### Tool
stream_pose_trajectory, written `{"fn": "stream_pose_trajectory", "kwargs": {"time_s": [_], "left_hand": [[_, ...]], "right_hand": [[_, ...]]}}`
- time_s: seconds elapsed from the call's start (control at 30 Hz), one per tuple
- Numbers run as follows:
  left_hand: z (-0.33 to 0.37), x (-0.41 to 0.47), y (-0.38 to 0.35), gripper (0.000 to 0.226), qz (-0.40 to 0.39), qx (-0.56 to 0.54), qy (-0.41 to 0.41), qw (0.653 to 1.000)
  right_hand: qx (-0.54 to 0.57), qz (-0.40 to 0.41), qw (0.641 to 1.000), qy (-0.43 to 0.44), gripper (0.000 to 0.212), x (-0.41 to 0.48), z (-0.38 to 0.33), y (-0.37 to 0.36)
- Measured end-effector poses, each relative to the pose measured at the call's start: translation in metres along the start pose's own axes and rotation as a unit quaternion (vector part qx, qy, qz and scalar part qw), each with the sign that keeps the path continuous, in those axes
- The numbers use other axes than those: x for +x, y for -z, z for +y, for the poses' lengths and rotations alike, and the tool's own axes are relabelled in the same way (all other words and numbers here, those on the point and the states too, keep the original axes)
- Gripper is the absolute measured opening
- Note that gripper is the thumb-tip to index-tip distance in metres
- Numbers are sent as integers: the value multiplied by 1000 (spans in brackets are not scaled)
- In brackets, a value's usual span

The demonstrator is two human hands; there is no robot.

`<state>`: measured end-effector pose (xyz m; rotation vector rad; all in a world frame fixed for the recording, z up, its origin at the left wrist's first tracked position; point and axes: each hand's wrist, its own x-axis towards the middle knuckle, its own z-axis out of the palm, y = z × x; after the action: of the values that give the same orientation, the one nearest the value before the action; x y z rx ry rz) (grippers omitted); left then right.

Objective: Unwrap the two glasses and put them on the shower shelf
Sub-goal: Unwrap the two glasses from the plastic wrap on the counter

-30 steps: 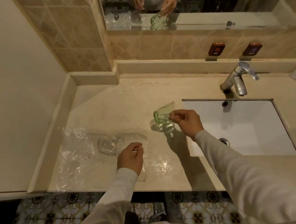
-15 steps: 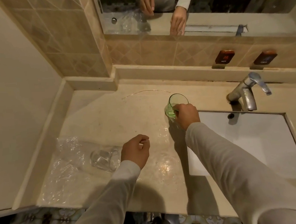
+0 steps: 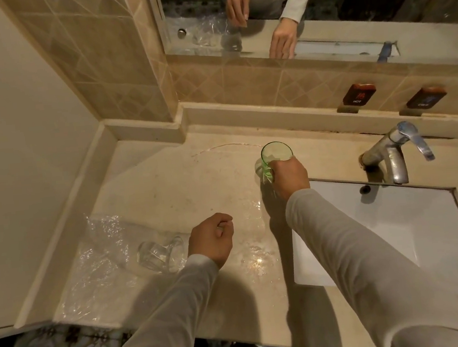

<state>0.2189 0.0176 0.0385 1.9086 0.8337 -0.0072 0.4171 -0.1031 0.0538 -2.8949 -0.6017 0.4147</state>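
A green glass stands upright on the beige counter, left of the sink, and my right hand grips its near side. A clear glass lies on its side near the counter's front left, still partly inside clear plastic wrap. My left hand is a loose fist just right of the clear glass; whether it pinches the wrap's edge I cannot tell. The wrap also spreads thinly across the counter between my arms.
A white basin is sunk into the counter on the right, with a chrome tap behind it. A raised ledge runs along the tiled back wall under a mirror. Hot and cold labels sit on the tiles.
My right hand carried the green glass away from me, turned it upright and set it on the counter near the back ledge. My left hand stayed next to the clear glass.
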Motion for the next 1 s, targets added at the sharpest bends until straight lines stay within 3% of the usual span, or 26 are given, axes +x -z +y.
{"fn": "stream_pose_trajectory", "kwargs": {"time_s": [0.2,0.33,0.5,0.63,0.77,0.83,1.0], "left_hand": [[8,-1,3,16,5,10,-7,1000],[4,-2,8,15,14,-11,-8,1000],[-2,-10,33,15,48,-25,-9,998],[-32,-15,79,13,138,-65,37,988],[-82,-14,130,12,218,-78,109,967],[-102,-10,144,3,202,-66,139,967],[-114,-7,145,27,83,-64,163,981]], "right_hand": [[-31,9,999,36,27,4,-1,-3],[-40,31,996,72,51,-1,-2,-18],[126,125,979,106,47,-35,-25,-36],[268,71,957,81,40,-86,-56,-45],[326,18,945,20,20,-132,-79,-64],[342,-12,939,-15,14,-149,-91,-76],[354,-84,926,-101,38,-171,-115,-101]]}}
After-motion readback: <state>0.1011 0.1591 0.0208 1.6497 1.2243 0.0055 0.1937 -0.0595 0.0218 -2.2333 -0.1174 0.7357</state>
